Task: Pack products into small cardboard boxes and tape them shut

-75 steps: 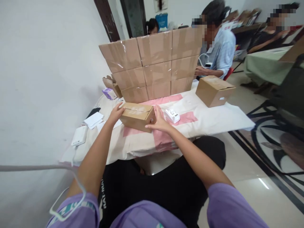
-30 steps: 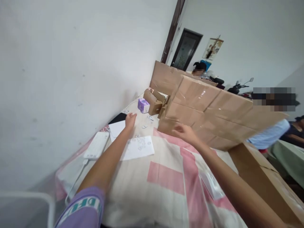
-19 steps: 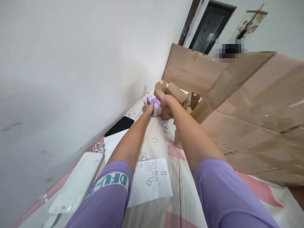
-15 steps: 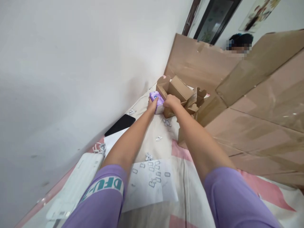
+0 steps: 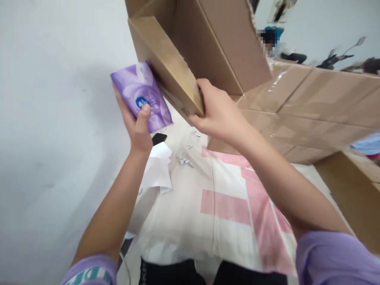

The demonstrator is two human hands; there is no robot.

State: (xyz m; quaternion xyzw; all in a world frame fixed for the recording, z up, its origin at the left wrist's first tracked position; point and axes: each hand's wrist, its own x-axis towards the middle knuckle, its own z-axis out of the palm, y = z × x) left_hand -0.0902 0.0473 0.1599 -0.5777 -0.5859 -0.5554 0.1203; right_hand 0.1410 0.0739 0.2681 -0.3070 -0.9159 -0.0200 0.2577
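Note:
My left hand (image 5: 137,127) is closed round a purple pack (image 5: 141,95), held up in front of the white wall with the thumb across its face. My right hand (image 5: 218,115) grips the lower corner of an open brown cardboard box (image 5: 190,51), lifted and tilted close to the camera. The pack's right edge touches the box's flap. Both arms wear purple sleeves.
Below lies a table under a cream cloth with pink patches (image 5: 225,206). White paper sheets (image 5: 157,168), a black phone (image 5: 159,138) and small scraps lie near the wall. A stack of taped brown boxes (image 5: 305,114) stands at right. Another box (image 5: 353,194) sits at the right edge.
Both hands have lifted off the table: the left brought the purple pack up, the right raised the open cardboard box toward me. The view has tilted downward.

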